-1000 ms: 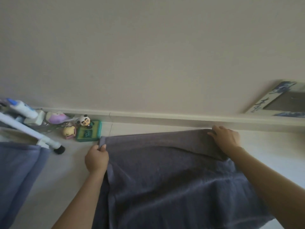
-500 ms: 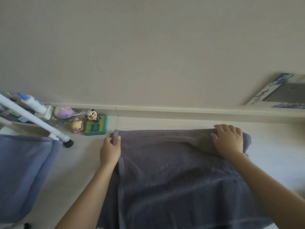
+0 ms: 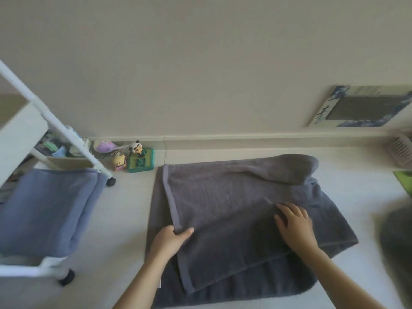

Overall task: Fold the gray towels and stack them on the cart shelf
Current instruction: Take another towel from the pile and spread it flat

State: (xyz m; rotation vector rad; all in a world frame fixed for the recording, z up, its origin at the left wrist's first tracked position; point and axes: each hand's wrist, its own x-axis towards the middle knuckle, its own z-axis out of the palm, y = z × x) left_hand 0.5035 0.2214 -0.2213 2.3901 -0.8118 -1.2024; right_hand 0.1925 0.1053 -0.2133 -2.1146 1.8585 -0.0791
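A gray towel (image 3: 227, 197) lies folded over on the pale floor, its top layer askew and its far right corner bunched up. My left hand (image 3: 171, 239) pinches the hemmed left edge of the top layer, thumb on top. My right hand (image 3: 294, 224) lies flat on the towel's right half, fingers spread. To the left stands the white cart (image 3: 20, 134), with a folded bluish-gray towel (image 3: 49, 208) lying on its lower shelf.
Small toys, among them a panda figure (image 3: 137, 149) on a green block, sit by the baseboard behind the cart's wheel (image 3: 111, 181). A framed picture (image 3: 361, 105) leans on the wall at right. A dark gray cloth shape (image 3: 399, 246) shows at the right edge.
Both hands have drawn back from the towel's far corners toward me; the left now pinches the side hem midway, the right lies flat on the cloth. The view has tilted down.
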